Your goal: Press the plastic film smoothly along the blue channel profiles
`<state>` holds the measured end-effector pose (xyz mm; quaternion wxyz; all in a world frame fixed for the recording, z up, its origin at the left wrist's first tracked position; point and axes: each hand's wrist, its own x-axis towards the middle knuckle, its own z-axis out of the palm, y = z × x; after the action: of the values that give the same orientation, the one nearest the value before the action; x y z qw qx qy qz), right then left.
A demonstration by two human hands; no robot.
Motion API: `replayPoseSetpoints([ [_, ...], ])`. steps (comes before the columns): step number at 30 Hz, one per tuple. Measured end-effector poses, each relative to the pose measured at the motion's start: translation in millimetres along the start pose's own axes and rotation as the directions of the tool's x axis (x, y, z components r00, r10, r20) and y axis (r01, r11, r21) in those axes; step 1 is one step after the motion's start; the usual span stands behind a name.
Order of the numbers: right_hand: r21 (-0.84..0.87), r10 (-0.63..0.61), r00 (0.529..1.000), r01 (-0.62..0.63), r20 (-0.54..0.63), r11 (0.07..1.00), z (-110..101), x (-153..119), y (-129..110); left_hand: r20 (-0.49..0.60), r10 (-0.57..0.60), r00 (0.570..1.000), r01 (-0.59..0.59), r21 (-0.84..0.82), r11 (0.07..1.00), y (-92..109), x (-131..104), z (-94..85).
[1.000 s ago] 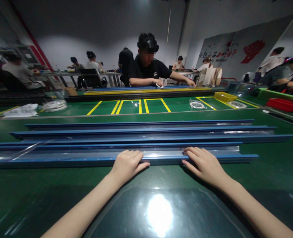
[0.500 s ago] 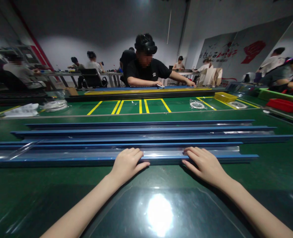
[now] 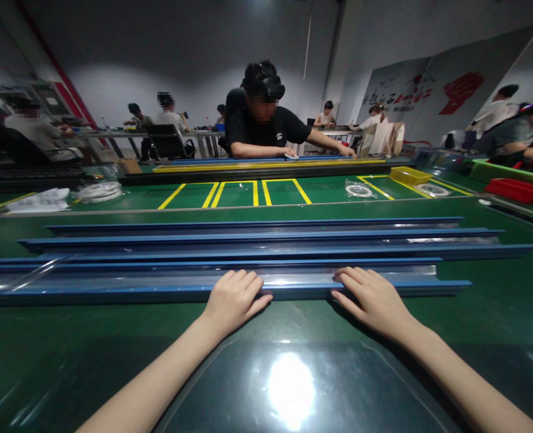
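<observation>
A big green table (image 3: 302, 328) is seen, w/ more blue strips (image 3: 158, 240) laid across it, further back. In front of them the near blue strip (image 3: 113, 292) is laid side to side. Its front edge is held by both hands: L hand (image 3: 230, 297) on the left, R hand (image 3: 377, 297) on the right, w/ a gap b/w them. On each, the fingers (image 3: 252, 279) are bent over the edge, so the strip is right under them. The thumbs (image 3: 261, 302) are kept on the near side, edge pinched b/w. How hard can't be told.
</observation>
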<state>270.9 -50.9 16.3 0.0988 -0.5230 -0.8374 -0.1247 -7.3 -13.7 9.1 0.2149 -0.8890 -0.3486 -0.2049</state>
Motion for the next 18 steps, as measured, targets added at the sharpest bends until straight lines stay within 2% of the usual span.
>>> replayPoseSetpoints([
  [18, -0.033, 0.011, 1.0, -0.012, -0.009, 0.999, 1.1, 0.3, -1.1, 0.003, -0.01, 1.0, 0.01, 0.002, 1.0, 1.0, 0.0, 0.5],
])
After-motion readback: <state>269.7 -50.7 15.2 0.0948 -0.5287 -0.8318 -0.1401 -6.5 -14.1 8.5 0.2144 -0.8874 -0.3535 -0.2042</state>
